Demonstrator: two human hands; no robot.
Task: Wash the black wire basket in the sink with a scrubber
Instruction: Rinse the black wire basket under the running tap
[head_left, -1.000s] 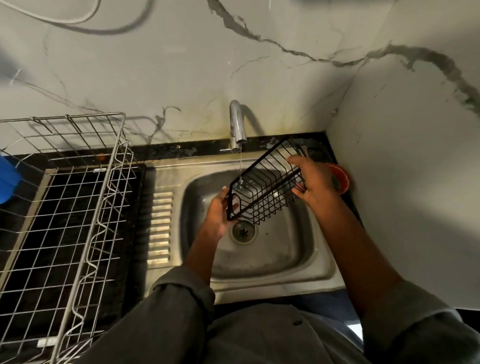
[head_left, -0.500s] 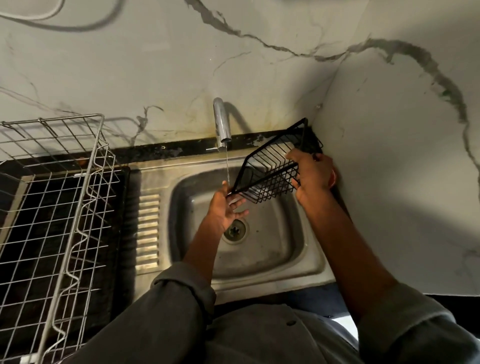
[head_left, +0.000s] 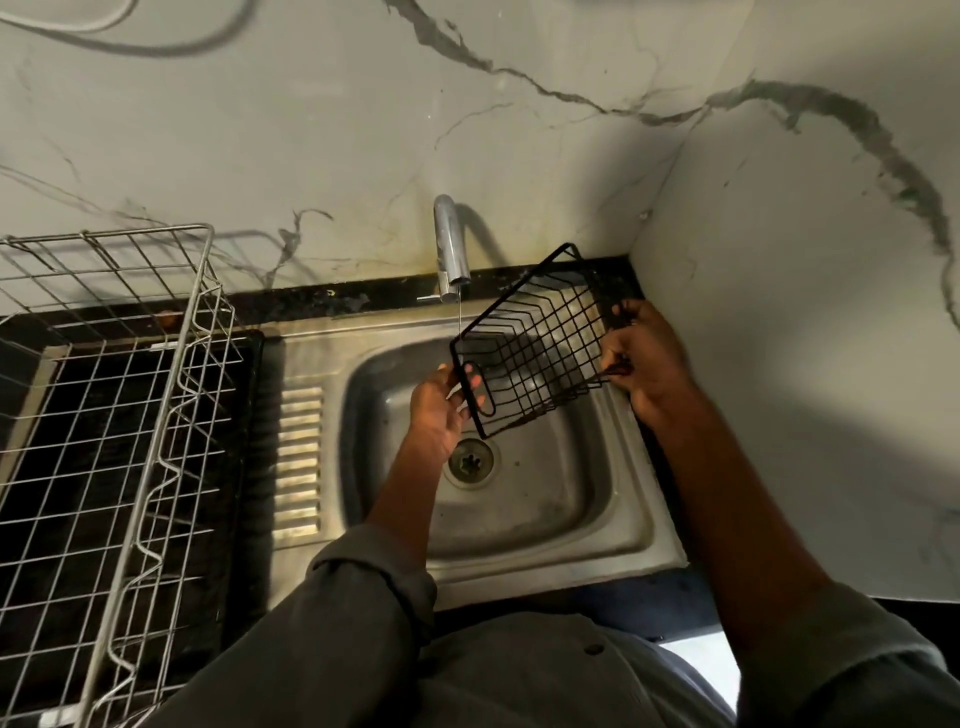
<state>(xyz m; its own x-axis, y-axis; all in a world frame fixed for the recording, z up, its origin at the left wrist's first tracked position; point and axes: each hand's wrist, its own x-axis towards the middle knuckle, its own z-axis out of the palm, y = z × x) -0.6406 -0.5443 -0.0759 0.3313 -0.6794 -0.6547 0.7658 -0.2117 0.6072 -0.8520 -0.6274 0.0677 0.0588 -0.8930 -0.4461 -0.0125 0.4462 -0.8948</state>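
Clearly the black wire basket (head_left: 540, 343) is held up over the sink (head_left: 613, 519) and not set down in it, tipped so its open side faces the person and its left rim sits right by the thin stream from the tap (head_left: 451, 249). I'd guess that is to let water run through the mesh and fall straight toward the drain (head_left: 470, 461). The left hand (head_left: 441, 410) grips the near left corner, fingers curled through the wires; the right hand (head_left: 649, 358) pinches the opposite end, close to the corner wall. Holding both ends keeps a light, springy frame steady and lets it be turned under the water. No scrubber shows in either hand, so this looks to me like wetting or rinsing. A steel wire rack (head_left: 119, 441) stands on the dark worktop (head_left: 291, 304) to the left, probably for draining.
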